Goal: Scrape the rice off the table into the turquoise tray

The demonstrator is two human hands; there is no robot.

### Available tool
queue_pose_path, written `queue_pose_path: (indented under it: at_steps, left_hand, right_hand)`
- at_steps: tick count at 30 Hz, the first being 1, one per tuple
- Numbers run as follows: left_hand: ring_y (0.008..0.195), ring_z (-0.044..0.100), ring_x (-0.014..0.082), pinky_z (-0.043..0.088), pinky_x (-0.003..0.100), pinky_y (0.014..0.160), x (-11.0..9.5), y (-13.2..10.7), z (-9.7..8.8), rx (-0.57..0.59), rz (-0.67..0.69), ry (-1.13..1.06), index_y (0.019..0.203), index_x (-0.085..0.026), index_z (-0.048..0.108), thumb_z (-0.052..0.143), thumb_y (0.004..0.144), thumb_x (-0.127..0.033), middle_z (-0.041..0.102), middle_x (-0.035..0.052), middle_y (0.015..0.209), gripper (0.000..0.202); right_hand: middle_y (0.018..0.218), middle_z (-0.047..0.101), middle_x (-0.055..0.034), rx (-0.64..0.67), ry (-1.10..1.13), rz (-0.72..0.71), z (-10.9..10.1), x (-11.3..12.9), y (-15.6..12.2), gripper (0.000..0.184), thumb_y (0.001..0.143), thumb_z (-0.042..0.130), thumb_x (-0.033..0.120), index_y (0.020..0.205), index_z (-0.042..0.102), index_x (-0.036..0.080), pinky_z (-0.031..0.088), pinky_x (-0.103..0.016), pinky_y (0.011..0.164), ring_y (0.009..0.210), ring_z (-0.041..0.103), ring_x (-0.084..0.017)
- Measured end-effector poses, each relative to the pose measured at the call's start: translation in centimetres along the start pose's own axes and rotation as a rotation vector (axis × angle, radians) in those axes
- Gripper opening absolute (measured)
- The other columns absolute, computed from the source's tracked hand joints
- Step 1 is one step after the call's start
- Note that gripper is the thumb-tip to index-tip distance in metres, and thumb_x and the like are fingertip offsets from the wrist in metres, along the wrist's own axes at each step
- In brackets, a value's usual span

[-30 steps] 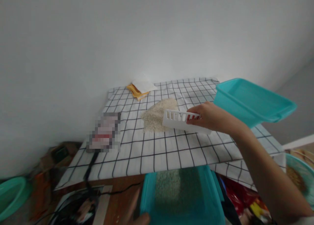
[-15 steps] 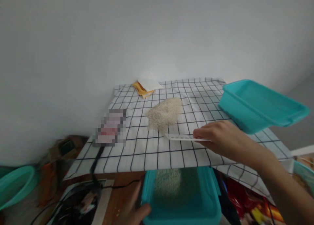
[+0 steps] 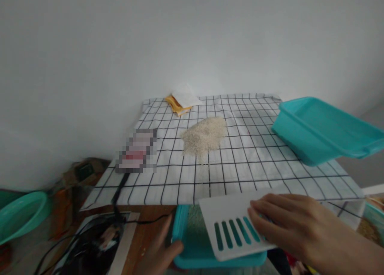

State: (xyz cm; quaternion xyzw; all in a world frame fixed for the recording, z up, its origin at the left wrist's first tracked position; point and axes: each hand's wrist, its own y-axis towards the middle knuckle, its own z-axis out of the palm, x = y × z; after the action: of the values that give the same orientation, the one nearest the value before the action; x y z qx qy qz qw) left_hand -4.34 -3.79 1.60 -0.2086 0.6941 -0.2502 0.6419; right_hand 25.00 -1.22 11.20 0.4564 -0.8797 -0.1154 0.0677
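My right hand (image 3: 288,223) grips a flat white slotted plastic scraper (image 3: 210,223), tilted over the teal tub (image 3: 222,263) below the table's front edge. Through the slots the teal of the tub shows. Pale rice-like grains (image 3: 196,223) lie inside it, partly hidden by the scraper. My left hand (image 3: 162,247), somewhat blurred, holds the tub's left side with the thumb at the rim; its other fingers are partly hidden. A heap of pale grains (image 3: 205,135) rests on the checked cloth (image 3: 255,131), with a thin trail towards the front edge.
A second teal tub (image 3: 312,135) stands tilted at the table's right. A yellow-and-white packet (image 3: 180,103) lies at the back, and a blurred-out phone-like object (image 3: 136,151) with a cable on the left. A green basin (image 3: 24,215) sits low at far left.
My right hand has brought the scraper from the near side of the heap down over the tub, turning its slotted face up. A thin grain trail now shows on the cloth.
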Motion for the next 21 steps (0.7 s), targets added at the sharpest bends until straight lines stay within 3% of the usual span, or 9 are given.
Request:
queue_pose_path:
  at_steps: [3,6,11,15,19,21]
  left_hand:
    - [0.098,0.066,0.0303,0.056,0.032,0.066,0.4,0.3,-0.2,0.024,0.032,0.022,0.138,-0.018,0.044,0.059,0.068,-0.035,0.060,0.0126,0.134,0.073]
    - [0.082,0.068,0.0274,0.056,0.034,0.060,0.5,0.4,-0.3,0.044,0.020,0.035,0.143,-0.011,0.034,0.056,0.070,-0.036,0.062,0.0180,0.129,0.081]
    - [0.083,0.069,0.0268,0.056,0.033,0.063,-0.2,-0.4,0.1,0.021,0.007,-0.014,0.150,-0.016,0.023,0.055,0.076,-0.035,0.067,0.0138,0.122,0.083]
    - [0.071,0.069,0.0237,0.055,0.032,0.060,-0.4,-0.5,0.1,0.006,0.023,0.000,0.150,-0.020,0.027,0.056,0.076,-0.034,0.072,0.0117,0.110,0.081]
    - [0.073,0.070,0.0249,0.055,0.032,0.060,0.0,0.0,-0.1,0.013,0.003,-0.012,0.150,-0.016,0.024,0.056,0.073,-0.034,0.071,0.0148,0.113,0.085]
    - [0.071,0.069,0.0241,0.055,0.032,0.059,0.2,0.1,-0.1,0.006,-0.009,-0.017,0.151,-0.013,0.020,0.055,0.074,-0.035,0.070,0.0164,0.115,0.088]
  right_hand:
    - [0.088,0.073,-0.0065,-0.008,0.032,0.004,-1.3,-0.5,-0.1,0.032,0.098,0.033,0.019,0.104,0.064,0.019,0.047,-0.031,0.058,0.068,0.064,-0.018]
    - [0.089,0.074,-0.0080,-0.062,0.026,0.058,-1.9,-2.6,0.4,0.038,0.100,0.028,0.023,0.102,0.066,0.019,0.046,-0.030,0.052,0.065,0.065,-0.018]
    - [0.095,0.074,-0.0076,-0.095,0.007,0.344,-0.3,-7.3,1.7,0.025,0.096,0.046,0.032,0.101,0.068,0.021,0.051,-0.033,0.060,0.073,0.070,-0.022]
    - [0.100,0.075,-0.0035,-0.165,0.256,0.561,0.7,-8.6,2.5,0.024,0.090,0.057,0.037,0.108,0.068,0.026,0.054,-0.032,0.067,0.083,0.071,-0.022]
    - [0.108,0.072,-0.0028,-0.365,0.604,0.700,1.8,-9.1,2.2,0.026,0.082,0.067,0.040,0.104,0.069,0.028,0.056,-0.033,0.077,0.099,0.068,-0.024]
    - [0.107,0.072,-0.0029,-0.477,0.776,0.740,2.8,-9.7,1.7,0.026,0.079,0.071,0.039,0.102,0.069,0.027,0.056,-0.034,0.077,0.096,0.068,-0.024]
